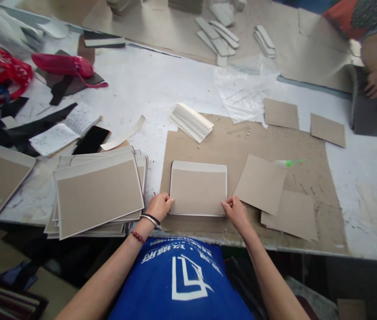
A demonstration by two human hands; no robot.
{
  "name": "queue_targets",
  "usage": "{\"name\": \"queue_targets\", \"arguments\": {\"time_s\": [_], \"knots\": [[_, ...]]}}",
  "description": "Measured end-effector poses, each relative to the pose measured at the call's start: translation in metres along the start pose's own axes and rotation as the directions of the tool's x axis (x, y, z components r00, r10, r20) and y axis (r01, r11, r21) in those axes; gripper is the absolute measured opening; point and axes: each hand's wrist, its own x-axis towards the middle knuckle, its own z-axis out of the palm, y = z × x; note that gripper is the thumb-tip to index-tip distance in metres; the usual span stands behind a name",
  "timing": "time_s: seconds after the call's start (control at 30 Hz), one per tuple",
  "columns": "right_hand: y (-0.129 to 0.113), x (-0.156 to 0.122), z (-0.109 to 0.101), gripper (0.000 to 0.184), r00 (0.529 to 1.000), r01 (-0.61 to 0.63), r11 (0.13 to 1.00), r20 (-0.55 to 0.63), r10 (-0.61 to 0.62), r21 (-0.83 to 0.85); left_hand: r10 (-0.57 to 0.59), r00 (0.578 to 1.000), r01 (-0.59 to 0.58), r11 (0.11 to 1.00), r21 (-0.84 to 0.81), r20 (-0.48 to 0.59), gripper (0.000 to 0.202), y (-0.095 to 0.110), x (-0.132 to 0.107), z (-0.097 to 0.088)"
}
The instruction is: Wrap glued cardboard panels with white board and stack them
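A rectangular tan panel (198,191) with a pale strip along its top and a thin dark edge lies in front of me on a brown cardboard sheet (228,142). My left hand (162,205) pinches its lower left edge, fingers closed. At the lower right edge, my right hand (237,211) grips it the same way. Left of my left hand is a stack of similar panels (100,191). Close to my right hand lie two loose tan boards (262,182), partly overlapping. A bundle of pale strips (191,122) sits beyond the panel.
An open notebook (65,129), a dark phone (91,140) and a pink pouch (63,64) lie at the left. Clear plastic (245,89) and two small boards (281,113) are farther back. A co-worker's hand (375,82) rests on dark pieces at the right.
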Motion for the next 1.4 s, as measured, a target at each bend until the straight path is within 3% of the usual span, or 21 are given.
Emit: {"name": "queue_targets", "arguments": {"time_s": [1.4], "knots": [[-0.011,-0.001,-0.007,0.01,0.995,-0.053,0.993,0.08,0.062,-0.11,-0.057,0.995,0.062,0.996,-0.057,0.087,0.023,-0.01,0.012,0.006]]}}
